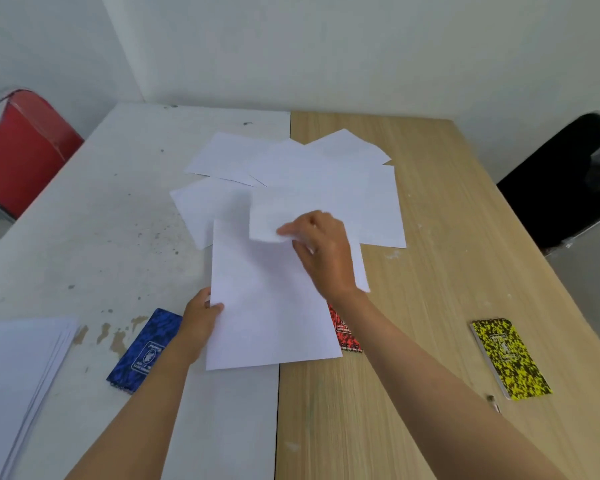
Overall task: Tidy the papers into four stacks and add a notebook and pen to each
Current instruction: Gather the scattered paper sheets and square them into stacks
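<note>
Several loose white sheets (312, 168) lie fanned across the middle of the table. My left hand (199, 320) grips the left edge of a small pile of white sheets (267, 306) held just above the table. My right hand (323, 252) pinches the near corner of another white sheet (278, 213) lifted over the pile. A squared paper stack (18, 375) lies at the near left. A blue notebook (144, 351) lies beside my left wrist. A red notebook (345, 332) is mostly hidden under the pile and my right forearm. A yellow notebook (510, 358) lies at the right, with a pen tip (494, 403) below it.
The table is half white (84, 237), half wood grain (447, 237). A red chair (21, 150) stands at the far left corner and a black chair (568, 181) at the right edge. White walls close the far side.
</note>
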